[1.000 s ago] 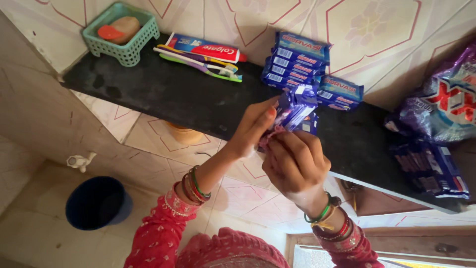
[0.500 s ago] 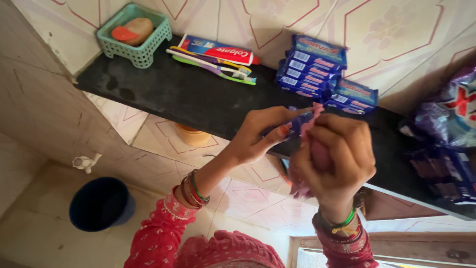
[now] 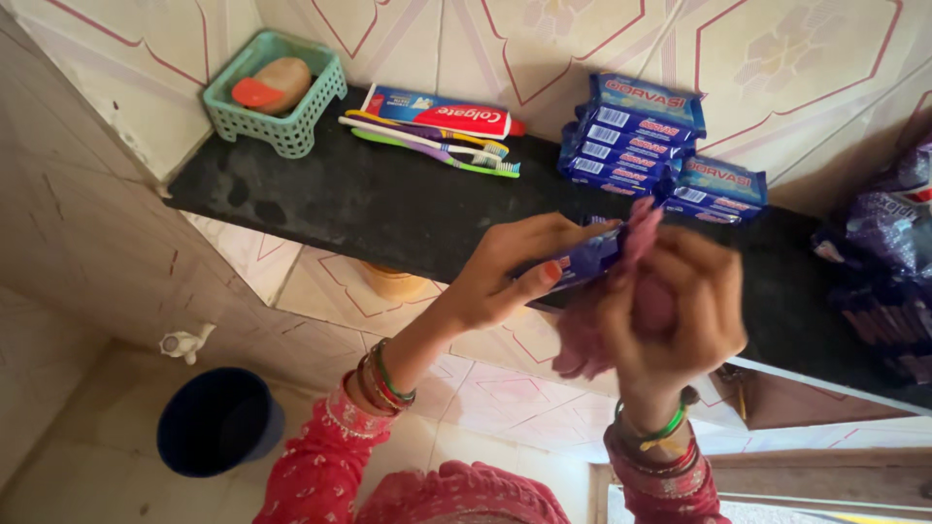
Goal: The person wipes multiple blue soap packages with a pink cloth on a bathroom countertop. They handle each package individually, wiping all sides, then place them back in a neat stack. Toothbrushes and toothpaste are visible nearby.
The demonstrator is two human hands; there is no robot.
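In front of a black shelf (image 3: 369, 209), my left hand (image 3: 500, 277) pinches a blue soap wrapper (image 3: 581, 260) between thumb and fingers. Just to its right, my right hand (image 3: 680, 311) is closed around a pink soap bar (image 3: 585, 342), which is blurred and sticks out below and above the fingers. The two hands touch at the wrapper's open end. A stack of several matching blue soap packs (image 3: 636, 136) lies on the shelf behind the hands, against the tiled wall.
On the shelf's left stand a green basket (image 3: 291, 126) holding used soap, a toothpaste tube (image 3: 437, 109) and toothbrushes (image 3: 427, 144). Purple bags (image 3: 888, 233) crowd the right end. Below are a blue bucket (image 3: 218, 422) and a wall tap (image 3: 186, 342).
The pink bar has come out of the blue wrapper: my right hand drew it rightward and now wraps around it. My left hand keeps the emptied, flattened wrapper.
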